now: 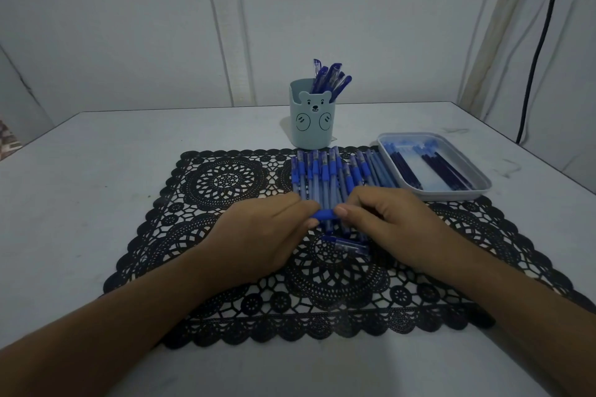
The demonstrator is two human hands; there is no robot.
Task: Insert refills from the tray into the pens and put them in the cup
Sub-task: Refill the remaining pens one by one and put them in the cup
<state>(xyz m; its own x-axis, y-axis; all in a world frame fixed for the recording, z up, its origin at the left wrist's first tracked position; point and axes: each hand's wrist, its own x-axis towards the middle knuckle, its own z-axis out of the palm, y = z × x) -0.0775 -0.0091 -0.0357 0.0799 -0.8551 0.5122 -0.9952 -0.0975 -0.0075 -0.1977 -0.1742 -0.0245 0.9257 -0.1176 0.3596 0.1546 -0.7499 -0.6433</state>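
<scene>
Left hand and right hand both pinching one blue pen, mid-mat. Probably light, stiff, slick plastic, so hold near ends. Refills look thin and bendy, in tray at 2 o'clock. Cup at 12.

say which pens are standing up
The pens in the cup: they stick up out of it, while the row on the mat lies flat.

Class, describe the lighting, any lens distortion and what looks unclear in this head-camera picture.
Head view: dim, bluish light; the cup casts a faint shadow to its left; the wide-angle lens bends the wall trim; refills in the tray look dark and indistinct.
</scene>
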